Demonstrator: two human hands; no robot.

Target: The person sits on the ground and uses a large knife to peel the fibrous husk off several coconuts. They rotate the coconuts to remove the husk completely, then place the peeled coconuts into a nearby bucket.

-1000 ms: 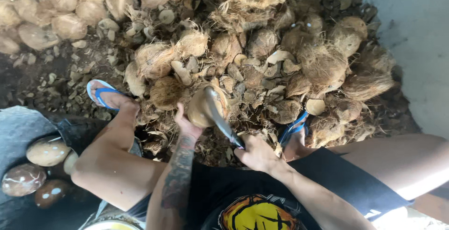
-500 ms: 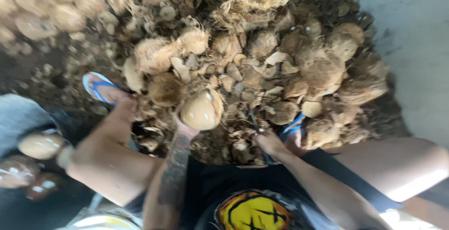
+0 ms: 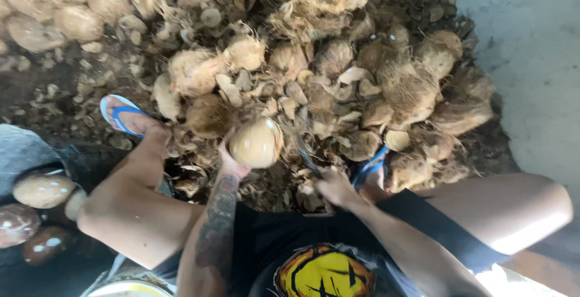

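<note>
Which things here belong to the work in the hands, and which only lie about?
In use: peeled coconut in left hand; blade in right hand.
Lying about: husk pile; peeled coconuts at left; blue sandals.

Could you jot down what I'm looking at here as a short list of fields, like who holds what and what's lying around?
Left hand: holds up a round, pale husked coconut
Right hand: grip closed on a knife, blade pointing toward the coconut
Ahead: heap of husk pieces and fibrous coconuts
Feet: blue sandals, one each side of the heap
Lower left: smooth peeled coconuts, collected together
Right side: grey wall
</note>
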